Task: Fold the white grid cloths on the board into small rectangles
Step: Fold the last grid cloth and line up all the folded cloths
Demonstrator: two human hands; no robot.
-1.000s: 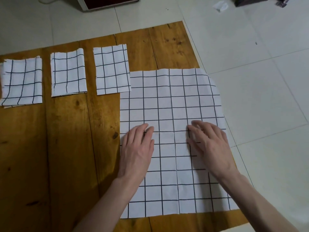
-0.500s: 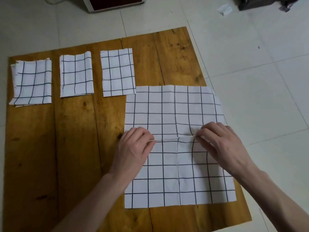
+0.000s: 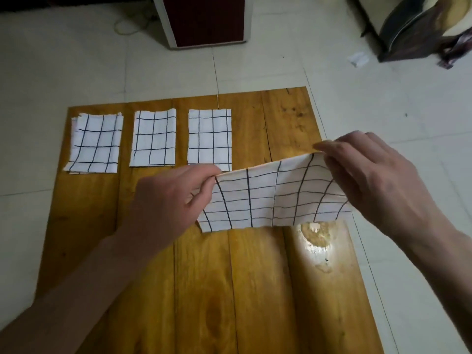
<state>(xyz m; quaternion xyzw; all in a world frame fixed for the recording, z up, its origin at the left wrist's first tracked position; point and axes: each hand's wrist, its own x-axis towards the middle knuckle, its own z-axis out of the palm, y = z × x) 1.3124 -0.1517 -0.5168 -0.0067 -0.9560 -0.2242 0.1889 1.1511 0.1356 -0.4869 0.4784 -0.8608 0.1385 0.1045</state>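
A white grid cloth (image 3: 273,198) hangs doubled over in the air above the wooden board (image 3: 229,290). My left hand (image 3: 171,200) pinches its upper left corner at the fold. My right hand (image 3: 370,182) pinches the upper right corner, a bit higher. The cloth's lower edge hangs just over the board. Three folded grid cloths lie in a row at the board's far side: the left one (image 3: 94,144), the middle one (image 3: 153,139) and the right one (image 3: 209,139).
The board lies on a pale tiled floor (image 3: 383,98). A dark red cabinet with a white frame (image 3: 204,21) stands beyond the board. Dark clutter (image 3: 419,29) sits at the far right, with a scrap of paper (image 3: 358,58) beside it.
The cloth lay flat under both palms. Both hands then pinched it along its middle and lifted it, so it now hangs doubled above the board.
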